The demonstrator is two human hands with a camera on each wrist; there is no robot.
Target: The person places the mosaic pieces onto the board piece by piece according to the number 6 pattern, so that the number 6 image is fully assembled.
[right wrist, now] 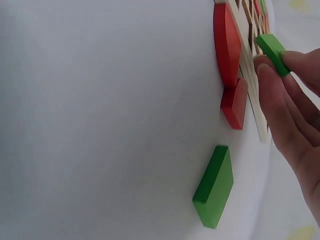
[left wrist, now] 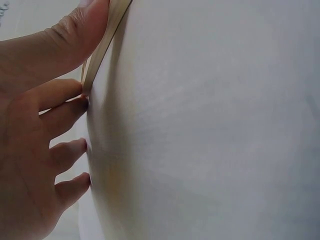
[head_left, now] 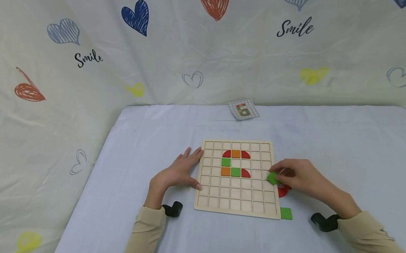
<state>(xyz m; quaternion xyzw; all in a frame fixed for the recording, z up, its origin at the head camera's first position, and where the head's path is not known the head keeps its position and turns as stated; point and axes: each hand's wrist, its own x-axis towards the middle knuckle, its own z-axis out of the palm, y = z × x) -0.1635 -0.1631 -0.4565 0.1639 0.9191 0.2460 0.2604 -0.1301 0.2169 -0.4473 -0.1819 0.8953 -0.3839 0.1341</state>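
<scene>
A wooden grid board (head_left: 233, 194) lies flat on the white-covered table. Red quarter-round, orange and green tiles fill several of its squares, among them a green tile (head_left: 226, 162) and an orange tile (head_left: 226, 171). My left hand (head_left: 177, 173) is spread along the board's left edge, thumb and fingertips touching it. Over the right edge, my right hand (head_left: 300, 177) pinches a green square tile (right wrist: 273, 52) between thumb and fingers. Below that hand, red pieces (right wrist: 227, 47) lie against the board's side, partly hidden in the head view.
A loose green square tile (head_left: 286, 213) lies by the board's lower right corner. Behind the board, a card (head_left: 244, 109) with a coloured grid pattern rests near the back of the table. A cloth printed with hearts (head_left: 136, 16) hangs behind.
</scene>
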